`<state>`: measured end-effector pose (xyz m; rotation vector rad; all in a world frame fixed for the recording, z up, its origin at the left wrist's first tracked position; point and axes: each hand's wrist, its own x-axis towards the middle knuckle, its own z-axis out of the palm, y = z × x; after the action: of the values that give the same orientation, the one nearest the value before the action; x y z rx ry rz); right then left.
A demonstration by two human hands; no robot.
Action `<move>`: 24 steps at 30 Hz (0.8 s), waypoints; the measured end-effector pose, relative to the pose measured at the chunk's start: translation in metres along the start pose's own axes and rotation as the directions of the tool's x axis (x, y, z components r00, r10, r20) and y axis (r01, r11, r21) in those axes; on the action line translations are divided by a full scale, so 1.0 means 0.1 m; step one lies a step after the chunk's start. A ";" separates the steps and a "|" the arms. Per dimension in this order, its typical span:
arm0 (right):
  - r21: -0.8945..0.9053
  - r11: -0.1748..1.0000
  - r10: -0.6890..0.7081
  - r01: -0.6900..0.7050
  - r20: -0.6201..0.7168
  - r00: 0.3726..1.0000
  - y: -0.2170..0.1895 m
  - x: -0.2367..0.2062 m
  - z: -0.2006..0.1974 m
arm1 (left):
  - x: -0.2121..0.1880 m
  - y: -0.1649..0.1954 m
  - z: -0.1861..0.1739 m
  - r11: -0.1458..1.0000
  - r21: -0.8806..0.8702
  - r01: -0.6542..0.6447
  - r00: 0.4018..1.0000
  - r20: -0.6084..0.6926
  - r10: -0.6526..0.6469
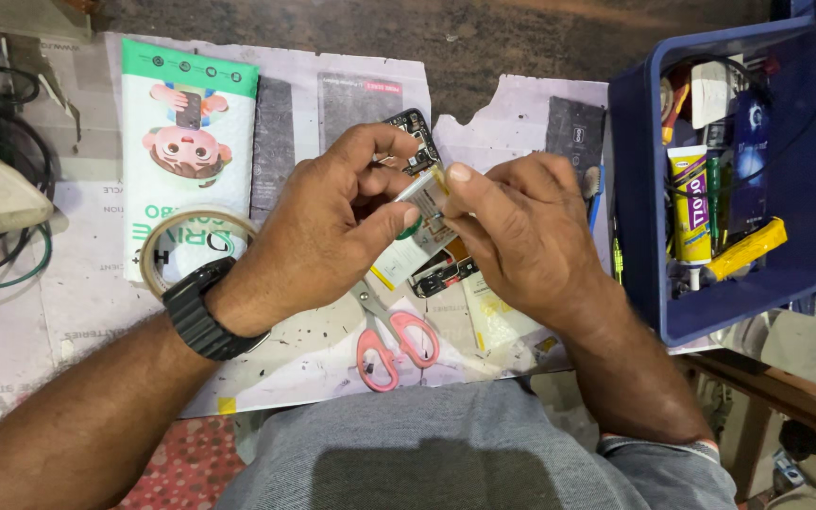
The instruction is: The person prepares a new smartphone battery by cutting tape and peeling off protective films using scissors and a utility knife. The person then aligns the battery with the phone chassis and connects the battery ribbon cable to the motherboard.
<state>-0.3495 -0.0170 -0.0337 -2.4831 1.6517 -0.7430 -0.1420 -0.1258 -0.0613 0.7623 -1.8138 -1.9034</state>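
Grey cloth over my lap (427,453) sits closest, below the paper-covered bench (77,302), and the blue tool bin (635,189) stands at my right. Both my hands meet above the opened phone (441,274), which lies flat on the bench. My left hand (332,227), black watch (202,310) on its wrist, is curled with thumb and fingers pinching one end of the flat white battery (417,231); my right hand (512,236) pinches the other end, thumb on its yellow tab. I judge a light, even pinch by the edges best, never flexing it. Pink scissors (391,348) lie just below, a tape roll (191,247) near my left wrist.
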 end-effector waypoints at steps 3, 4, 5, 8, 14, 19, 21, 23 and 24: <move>0.005 1.000 -0.005 0.005 0.007 1.000 0.02 -0.01 0.01 | 0.01 -0.03 0.00 0.999 -0.031 0.016 1.000 -0.001 -0.016; 0.009 1.000 -0.013 0.013 0.000 1.000 0.02 -0.01 0.01 | 0.01 -0.04 0.00 0.998 -0.054 0.017 1.000 0.003 -0.017; 0.012 1.000 -0.021 0.021 -0.007 1.000 0.02 0.00 0.00 | 0.02 -0.05 0.01 0.997 -0.076 0.018 1.000 0.007 -0.017; -0.003 1.000 -0.018 0.018 -0.022 1.000 0.02 0.02 -0.04 | 0.03 -0.05 0.03 0.993 -0.120 0.010 1.000 0.001 -0.010; -0.072 0.974 0.218 -0.214 0.057 0.974 0.02 -0.30 -0.50 | 0.01 -0.05 0.01 0.981 -0.193 -0.007 1.000 0.027 0.013; -0.137 0.942 0.325 -0.305 0.156 0.933 0.11 -0.71 -0.63 | 0.04 -0.10 0.07 0.980 -0.184 0.071 0.997 0.027 -0.067; -0.161 0.923 0.376 -0.349 0.193 0.906 0.10 -0.79 -0.54 | 0.05 -0.10 0.09 0.975 -0.189 0.116 0.993 0.022 -0.114; -0.174 0.904 0.423 -0.391 0.225 0.878 0.03 -0.81 -0.42 | 0.03 -0.10 0.12 0.971 -0.169 0.171 0.985 0.007 -0.172; -0.198 0.907 0.410 -0.372 0.211 0.887 0.00 -0.79 -0.36 | 0.01 -0.10 0.13 0.957 -0.238 0.165 0.986 0.017 -0.166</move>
<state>-0.3889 0.0606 -0.0300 -2.1030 2.0768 -0.2540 -0.1504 -0.1157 -0.0715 0.8534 -1.5219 -2.1759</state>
